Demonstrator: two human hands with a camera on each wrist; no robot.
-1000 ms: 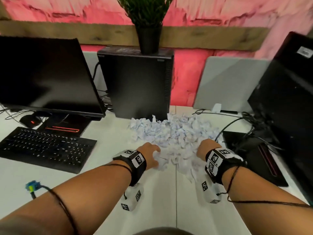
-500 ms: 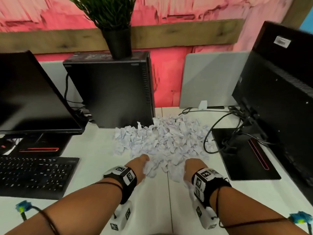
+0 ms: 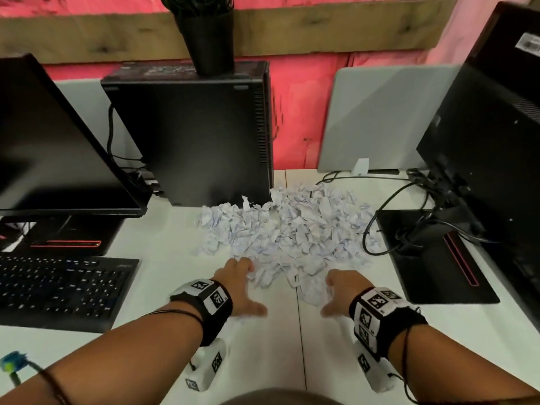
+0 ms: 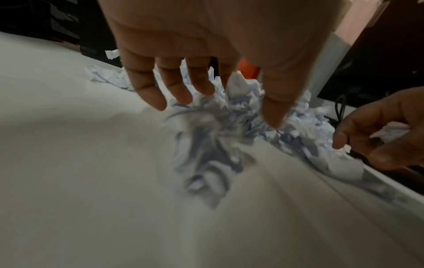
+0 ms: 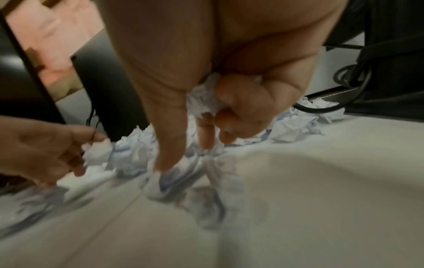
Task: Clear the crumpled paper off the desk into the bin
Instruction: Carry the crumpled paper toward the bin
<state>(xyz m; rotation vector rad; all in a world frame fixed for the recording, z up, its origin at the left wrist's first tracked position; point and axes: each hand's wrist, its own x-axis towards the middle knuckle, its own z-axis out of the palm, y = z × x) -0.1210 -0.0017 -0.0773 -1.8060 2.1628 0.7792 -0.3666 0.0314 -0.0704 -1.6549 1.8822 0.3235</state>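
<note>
Crumpled paper [image 3: 287, 229] heaped mid-desk [image 3: 163, 229] before the computer tower [image 3: 190, 135]. Left hand [image 3: 238, 283] spread over the near edge, holding nothing; right hand [image 3: 340, 290] clutches scraps. Light, springy, loose: likely best scooped from both flanks. No bin visible.

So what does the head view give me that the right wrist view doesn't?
Only the head view shows the whole paper pile, the keyboard, the left monitor, the computer tower and the potted plant on top of it. Only the right wrist view shows the right hand with its fingers curled round a wad of paper. Both show the left hand at the pile's near edge, the white desk and the cables. No bin is visible in either.
</note>
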